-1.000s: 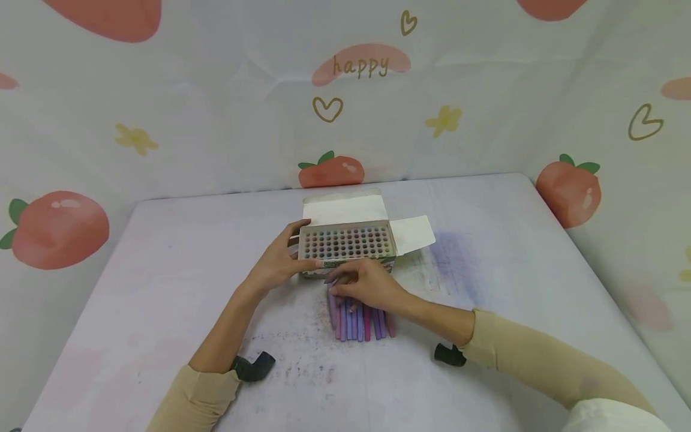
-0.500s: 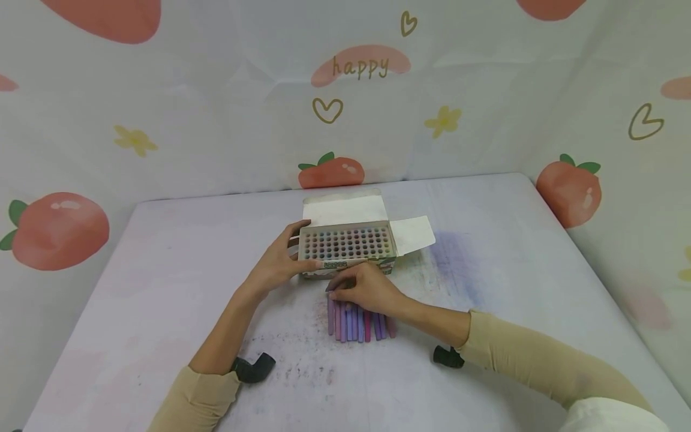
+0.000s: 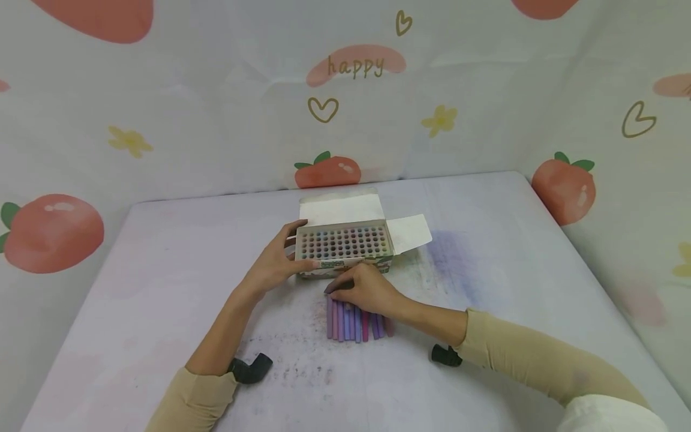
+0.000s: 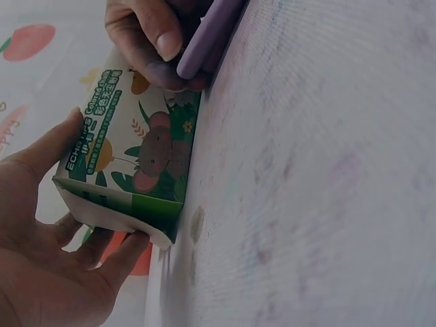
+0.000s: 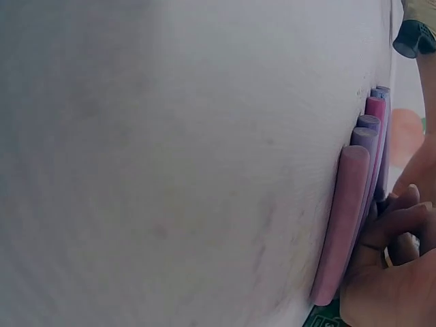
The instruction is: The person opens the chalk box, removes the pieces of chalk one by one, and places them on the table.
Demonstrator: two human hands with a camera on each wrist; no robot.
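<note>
My left hand (image 3: 272, 261) grips the left end of an open chalk box (image 3: 337, 231), thumb on the front and fingers behind. The box's printed front, with a cartoon animal, shows in the left wrist view. Rows of chalk ends fill the holes in its top. My right hand (image 3: 369, 291) has thumb and index finger at the far end of the leftmost purple chalk stick (image 3: 330, 321), seeming to pinch it. That stick lies beside a row of pink, violet and blue chalk sticks (image 3: 352, 330). The right hand partly hides the row's far ends.
The box's white lid flap (image 3: 342, 209) stands up behind it, and a side flap (image 3: 410, 233) spreads right. Coloured smudges mark the white table cover (image 3: 459, 264). A printed cloth (image 3: 227, 120) hangs behind. Black wrist mounts (image 3: 251, 368) sit on both forearms.
The leftmost purple chalk stick, askew a second ago, now lies straight alongside the row. My right hand has shifted slightly down and settled at its end. The left hand keeps its hold.
</note>
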